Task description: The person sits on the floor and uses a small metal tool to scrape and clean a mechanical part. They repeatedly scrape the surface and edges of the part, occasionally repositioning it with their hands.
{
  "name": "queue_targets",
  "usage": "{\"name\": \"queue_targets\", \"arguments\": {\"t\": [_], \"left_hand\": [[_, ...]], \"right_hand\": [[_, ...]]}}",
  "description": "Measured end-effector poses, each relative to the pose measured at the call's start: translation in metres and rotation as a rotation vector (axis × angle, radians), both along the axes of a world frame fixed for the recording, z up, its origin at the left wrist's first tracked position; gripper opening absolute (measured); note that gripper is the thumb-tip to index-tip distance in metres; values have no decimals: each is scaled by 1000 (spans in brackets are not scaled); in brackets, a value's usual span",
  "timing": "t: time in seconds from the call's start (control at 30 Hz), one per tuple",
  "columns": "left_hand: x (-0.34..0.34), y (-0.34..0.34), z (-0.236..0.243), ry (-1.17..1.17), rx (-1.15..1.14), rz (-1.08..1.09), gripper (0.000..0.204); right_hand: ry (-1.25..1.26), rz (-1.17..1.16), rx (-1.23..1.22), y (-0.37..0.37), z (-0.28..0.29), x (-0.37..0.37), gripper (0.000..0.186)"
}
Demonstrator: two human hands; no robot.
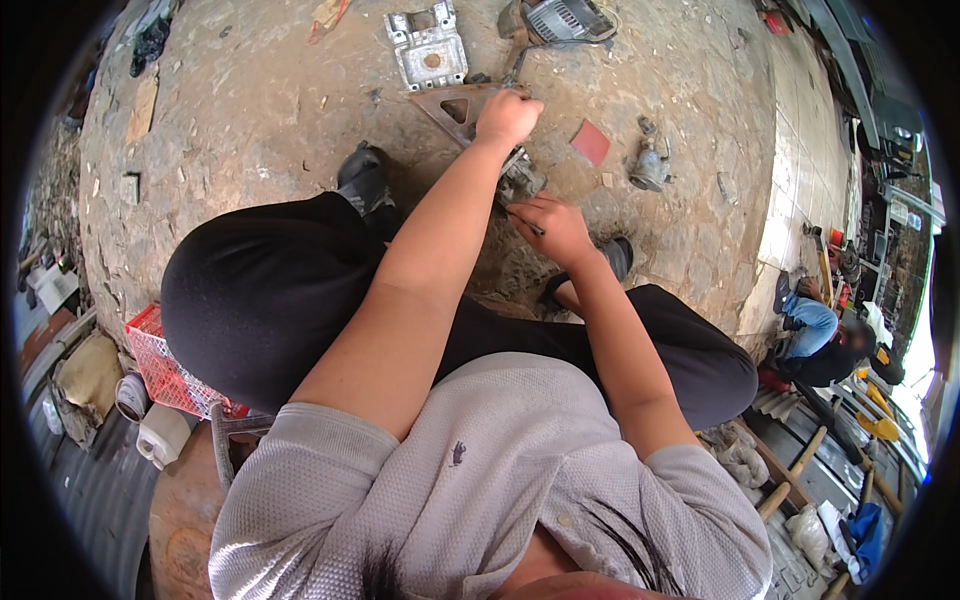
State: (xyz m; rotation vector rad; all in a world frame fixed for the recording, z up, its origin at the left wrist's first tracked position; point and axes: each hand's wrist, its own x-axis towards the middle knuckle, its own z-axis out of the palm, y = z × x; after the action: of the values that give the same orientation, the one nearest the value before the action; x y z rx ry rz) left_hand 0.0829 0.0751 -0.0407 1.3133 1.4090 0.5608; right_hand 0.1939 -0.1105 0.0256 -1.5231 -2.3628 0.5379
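My left hand (510,118) is closed in a fist at the end of a rusty metal frame with a triangular opening (452,108); what its fingers hold is hidden. Just below it, a greyish, greasy metal part (521,178) sits between my two hands above the ground. My right hand (555,228) is closed around a thin dark rod-like tool (527,225), which reaches toward the lower side of that part. The tool's exact kind does not show.
Beyond my hands lie a silver metal housing (430,55) and a grey machine with a cord (568,22). To the right are a red square sheet (590,143) and a small metal assembly (650,168). A red plastic crate (160,350) stands left. Another person (825,335) sits far right.
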Motion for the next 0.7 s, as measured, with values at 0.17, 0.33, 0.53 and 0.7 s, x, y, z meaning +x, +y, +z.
{"name": "queue_targets", "arguments": {"t": [0.17, 0.33, 0.53, 0.7], "left_hand": [[-1, 0, 2, 9, -19, 22, 44], [0, -4, 7, 26, 5, 25, 44], [0, -2, 1, 22, -5, 11, 43], [-1, 2, 4, 15, -69, -35, 44]], "right_hand": [[-131, 8, -70, 3, 8, 0, 12], [-77, -20, -71, 0, 5, 10, 11], [-84, 11, -112, 3, 5, 9, 12], [-72, -72, -23, 1, -4, 12, 12]]}}
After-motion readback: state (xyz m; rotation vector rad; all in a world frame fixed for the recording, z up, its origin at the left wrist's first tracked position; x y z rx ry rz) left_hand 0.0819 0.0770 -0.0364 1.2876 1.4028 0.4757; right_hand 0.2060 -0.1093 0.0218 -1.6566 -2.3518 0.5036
